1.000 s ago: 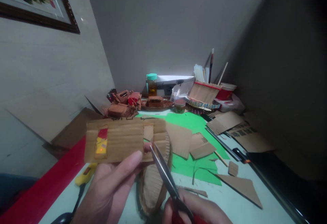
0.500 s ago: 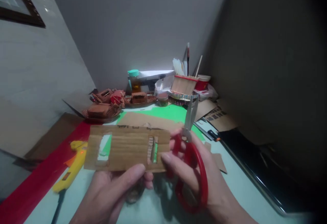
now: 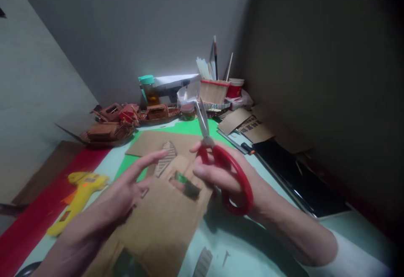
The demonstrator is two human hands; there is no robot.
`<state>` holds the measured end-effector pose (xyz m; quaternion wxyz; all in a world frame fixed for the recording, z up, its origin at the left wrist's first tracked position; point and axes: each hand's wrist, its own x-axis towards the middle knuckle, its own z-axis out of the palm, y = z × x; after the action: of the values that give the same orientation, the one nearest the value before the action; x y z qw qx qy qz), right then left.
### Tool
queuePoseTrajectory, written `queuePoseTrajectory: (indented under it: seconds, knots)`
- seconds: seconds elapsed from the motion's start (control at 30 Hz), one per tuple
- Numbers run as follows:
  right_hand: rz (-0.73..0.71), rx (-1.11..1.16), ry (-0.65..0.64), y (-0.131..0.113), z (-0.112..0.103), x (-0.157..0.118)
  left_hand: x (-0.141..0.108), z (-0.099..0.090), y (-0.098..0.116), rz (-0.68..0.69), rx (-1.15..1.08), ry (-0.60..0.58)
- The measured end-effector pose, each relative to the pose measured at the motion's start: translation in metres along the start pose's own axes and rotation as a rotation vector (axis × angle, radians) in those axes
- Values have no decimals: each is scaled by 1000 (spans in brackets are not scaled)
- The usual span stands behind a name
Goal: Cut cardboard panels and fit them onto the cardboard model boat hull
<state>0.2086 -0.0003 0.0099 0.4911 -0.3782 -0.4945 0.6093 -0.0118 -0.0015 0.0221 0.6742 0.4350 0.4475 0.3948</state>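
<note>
My right hand [image 3: 229, 176] grips red-handled scissors [image 3: 235, 180], their blades slightly apart and pointing up. That hand also pinches the far end of a brown cardboard strip [image 3: 158, 222], which slants toward me and has cut-out windows. My left hand [image 3: 126, 193] is over the strip's left edge with the index finger stretched out and the other fingers loosely bent. The index fingertip meets a small corrugated cardboard scrap [image 3: 167, 157] at the strip's far end; whether it presses on it I cannot tell. A flat cardboard sheet [image 3: 142, 142] lies behind on green paper [image 3: 121, 165].
A yellow glue gun [image 3: 78, 197] lies at left. Brown model boats [image 3: 109, 131], a teal-lidded jar [image 3: 148, 89] and a stick-filled holder [image 3: 214, 91] stand at the back. To the right are cardboard pieces [image 3: 255, 129] and a black glossy panel [image 3: 293, 176]. Another corrugated scrap [image 3: 203, 262] is in front.
The cardboard strip has swung from level to slanting toward me. My left hand has let go of its lower edge and risen, index finger out. The whole view has shifted, moving the scene left.
</note>
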Motion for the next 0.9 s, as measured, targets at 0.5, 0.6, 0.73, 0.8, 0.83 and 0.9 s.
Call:
queuePoseTrajectory:
  seconds: [0.5, 0.6, 0.73, 0.8, 0.83, 0.9]
  knots:
    - [82, -42, -3, 8, 8, -3, -10, 11, 0, 28, 378, 119]
    - [138, 41, 2, 8, 8, -4, -10, 10, 0, 98, 409, 108]
    - [206, 143, -7, 9, 9, -6, -9, 10, -1, 97, 341, 63]
    - [205, 153, -19, 10, 9, -6, -10, 11, -1, 62, 297, 56]
    - [201, 151, -26, 11, 10, -6, -10, 12, -1, 52, 280, 63]
    - [200, 138, -40, 11, 11, -6, -10, 13, -1, 61, 265, 77]
